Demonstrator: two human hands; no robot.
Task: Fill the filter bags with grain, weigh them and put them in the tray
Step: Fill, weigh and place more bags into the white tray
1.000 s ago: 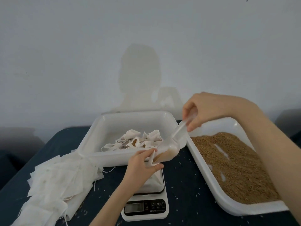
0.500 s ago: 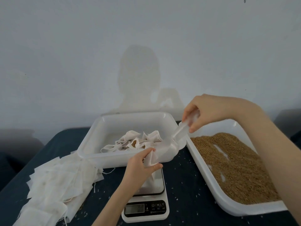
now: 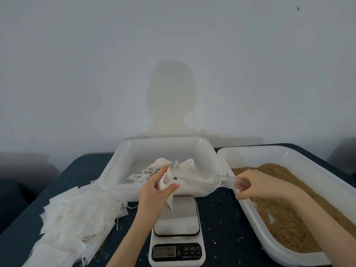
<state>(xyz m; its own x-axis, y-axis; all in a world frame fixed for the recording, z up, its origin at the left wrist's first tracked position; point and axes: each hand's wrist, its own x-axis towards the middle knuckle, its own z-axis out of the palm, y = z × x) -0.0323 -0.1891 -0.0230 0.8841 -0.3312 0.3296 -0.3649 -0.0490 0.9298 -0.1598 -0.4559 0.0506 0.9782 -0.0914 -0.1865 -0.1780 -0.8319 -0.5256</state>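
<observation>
My left hand (image 3: 154, 189) pinches the mouth of a white filter bag (image 3: 168, 197) that hangs over the platform of the white digital scale (image 3: 176, 224). My right hand (image 3: 256, 184) grips the handle of a clear plastic scoop (image 3: 200, 180), which lies almost level with its bowl pointing left toward the bag. Behind them a white tray (image 3: 119, 166) holds several filled bags (image 3: 173, 166). On the right, a second white tray (image 3: 316, 170) is full of brown grain (image 3: 279, 218).
A loose pile of empty filter bags (image 3: 77, 218) lies on the dark blue table (image 3: 221, 218) at the left. Stray grains dot the cloth around the scale. A plain wall stands close behind the trays.
My right hand has dropped from above the tray rim to table height near the grain tray, bringing the scoop from steeply tilted to nearly level. The bag is now off the scale platform.
</observation>
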